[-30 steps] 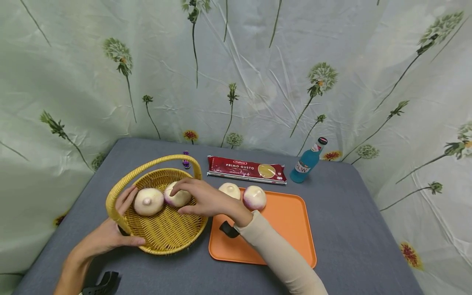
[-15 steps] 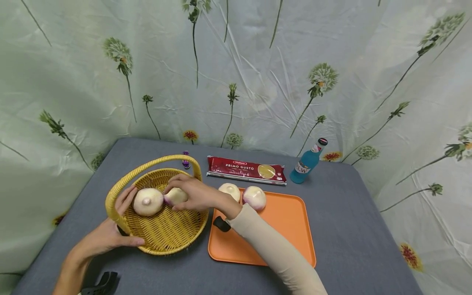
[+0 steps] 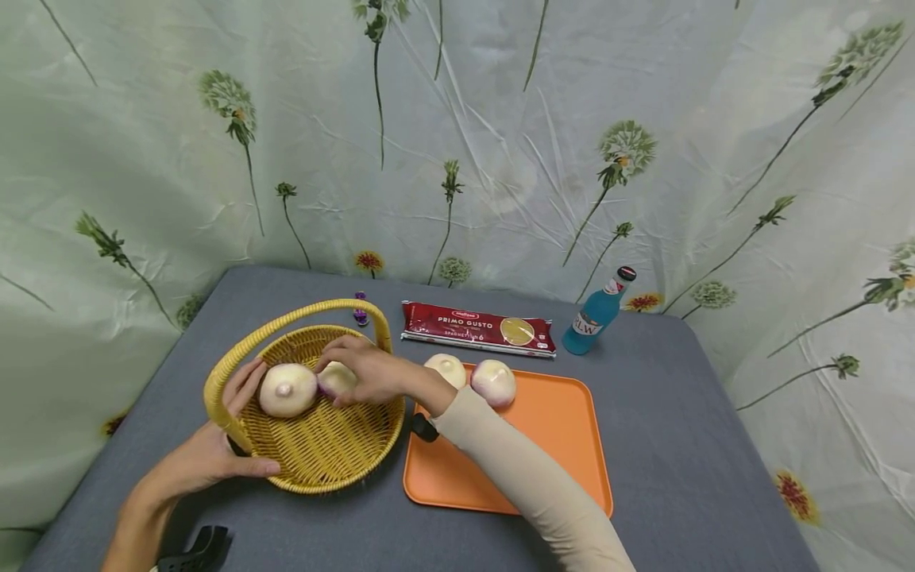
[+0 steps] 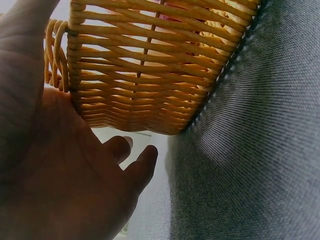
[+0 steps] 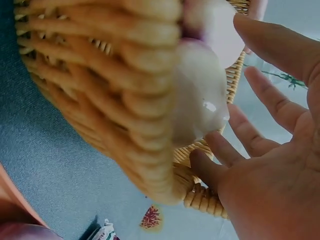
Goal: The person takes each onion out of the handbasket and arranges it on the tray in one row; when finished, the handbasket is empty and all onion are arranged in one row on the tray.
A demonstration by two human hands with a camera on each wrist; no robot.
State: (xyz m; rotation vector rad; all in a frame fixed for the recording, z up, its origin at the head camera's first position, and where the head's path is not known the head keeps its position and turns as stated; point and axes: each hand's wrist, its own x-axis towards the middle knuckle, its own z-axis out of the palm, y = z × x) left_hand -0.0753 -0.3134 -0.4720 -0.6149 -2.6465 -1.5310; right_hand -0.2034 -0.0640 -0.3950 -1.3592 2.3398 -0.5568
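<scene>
grey table [image 3: 679,445]: left hand [image 3: 207,457] grips basket [image 3: 322,445]; wrist view shows right hand [image 5: 270,165] fingers spread beside turnip [image 5: 200,105].

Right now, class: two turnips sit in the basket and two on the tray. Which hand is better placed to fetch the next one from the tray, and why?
The right hand, probably. It lies on a turnip in the basket, beside the orange tray. The left hand steadies the basket's far rim.

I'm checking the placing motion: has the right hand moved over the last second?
Yes. The right hand has shifted left, further into the yellow wicker basket and away from the orange plastic tray, which stayed put.
</scene>
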